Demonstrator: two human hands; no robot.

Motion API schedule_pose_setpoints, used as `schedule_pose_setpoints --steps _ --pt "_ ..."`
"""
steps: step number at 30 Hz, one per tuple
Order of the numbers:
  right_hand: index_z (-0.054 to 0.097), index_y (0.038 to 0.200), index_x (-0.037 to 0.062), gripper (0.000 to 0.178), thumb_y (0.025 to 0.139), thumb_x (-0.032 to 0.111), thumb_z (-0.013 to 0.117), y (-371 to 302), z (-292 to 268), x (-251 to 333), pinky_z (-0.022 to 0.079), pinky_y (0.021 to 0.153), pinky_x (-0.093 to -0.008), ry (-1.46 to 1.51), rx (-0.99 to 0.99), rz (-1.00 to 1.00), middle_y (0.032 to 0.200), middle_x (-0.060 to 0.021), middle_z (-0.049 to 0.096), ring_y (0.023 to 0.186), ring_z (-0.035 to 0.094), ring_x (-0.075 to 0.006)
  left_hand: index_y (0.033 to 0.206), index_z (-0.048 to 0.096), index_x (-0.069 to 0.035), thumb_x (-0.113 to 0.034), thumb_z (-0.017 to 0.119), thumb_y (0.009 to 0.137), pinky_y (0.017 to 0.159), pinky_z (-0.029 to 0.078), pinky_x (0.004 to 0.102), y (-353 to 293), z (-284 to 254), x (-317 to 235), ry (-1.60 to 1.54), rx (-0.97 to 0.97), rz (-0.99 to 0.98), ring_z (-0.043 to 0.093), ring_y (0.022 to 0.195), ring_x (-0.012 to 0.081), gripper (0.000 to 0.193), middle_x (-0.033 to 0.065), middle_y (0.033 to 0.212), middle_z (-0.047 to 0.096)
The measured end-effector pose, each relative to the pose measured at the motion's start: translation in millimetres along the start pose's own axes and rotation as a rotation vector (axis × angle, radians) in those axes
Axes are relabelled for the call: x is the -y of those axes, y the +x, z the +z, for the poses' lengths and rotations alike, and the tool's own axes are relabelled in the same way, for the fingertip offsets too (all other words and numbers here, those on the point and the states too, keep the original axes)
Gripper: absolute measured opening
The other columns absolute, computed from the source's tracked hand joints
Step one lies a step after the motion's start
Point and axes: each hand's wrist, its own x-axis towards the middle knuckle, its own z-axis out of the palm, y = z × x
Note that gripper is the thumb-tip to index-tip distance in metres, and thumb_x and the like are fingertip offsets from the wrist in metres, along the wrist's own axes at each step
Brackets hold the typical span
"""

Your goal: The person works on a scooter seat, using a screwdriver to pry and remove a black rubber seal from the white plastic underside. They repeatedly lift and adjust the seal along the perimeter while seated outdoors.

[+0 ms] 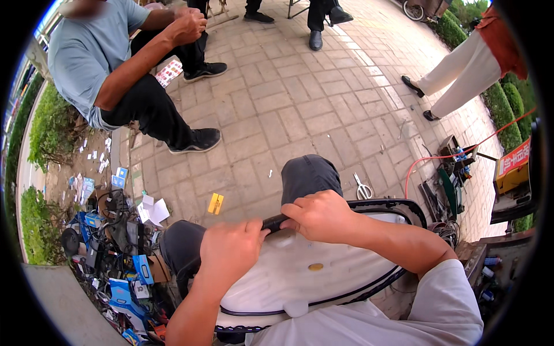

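Across my lap lies what looks like a scooter seat, turned underside up, its white moulded base (pixel 346 262) facing me. A black seat cover (pixel 273 224) wraps round its rim, with a dark cord-like line along the edge. My left hand (pixel 232 245) is closed on the cover's far edge, thumb pointing inward. Just to its right, my right hand (pixel 318 216) pinches the same edge from above. A short stretch of black material shows between the two hands. Fingertips beneath the rim are hidden.
White-handled scissors (pixel 362 187) and a yellow card (pixel 215 203) lie on the paving (pixel 300 115). Boxes and parts (pixel 121 248) are heaped at left. A seated person (pixel 95 63) is at far left, a standing person (pixel 470 63) at far right. A red cable (pixel 438 157) crosses at right.
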Motion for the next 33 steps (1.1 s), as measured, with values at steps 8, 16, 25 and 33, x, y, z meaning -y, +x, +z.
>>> schedule_pose_setpoints --steps 8,16,25,33 --pt "0.071 0.101 0.0041 0.044 0.099 0.046 0.059 24.9 -18.7 -22.6 0.055 0.071 -0.0472 0.279 0.313 0.194 0.085 -0.0164 0.074 0.079 0.07 -0.0379 0.109 0.069 -0.008 -0.022 0.078 0.083 0.073 0.054 0.0425 13.7 -5.4 12.7 -0.213 -0.047 -0.087 0.068 0.08 0.0352 0.031 0.0116 0.087 0.07" --pt "0.064 0.117 0.002 0.039 0.083 0.018 0.075 32.4 -57.9 -60.8 0.054 0.088 -0.0426 0.308 0.644 0.261 0.109 -0.0162 0.074 0.102 0.069 -0.0331 0.103 0.07 -0.005 -0.016 0.079 0.08 0.076 0.054 0.0431 25.6 2.9 40.2 -0.268 -0.048 0.043 0.067 0.091 0.0357 0.027 0.0134 0.096 0.07" --pt "0.069 0.112 0.0025 0.034 0.092 0.03 0.07 -16.3 -72.8 -65.6 0.053 0.084 -0.0445 0.245 0.58 0.338 0.101 -0.0199 0.073 0.095 0.068 -0.0374 0.099 0.07 -0.005 -0.021 0.079 0.081 0.075 0.053 0.0452 32.9 6.1 29.5 -0.155 -0.057 0.166 0.066 0.087 0.0388 0.026 0.0148 0.095 0.071" --pt "0.071 0.11 0.0042 0.028 0.095 0.027 0.066 4.4 -73.6 -46.0 0.051 0.08 -0.0474 0.269 0.428 0.311 0.09 -0.0214 0.07 0.091 0.066 -0.041 0.092 0.067 -0.009 -0.024 0.078 0.081 0.07 0.048 0.0478 40.6 -44.8 45.8 0.108 -0.012 0.175 0.064 0.079 0.0356 0.021 0.0109 0.079 0.066"
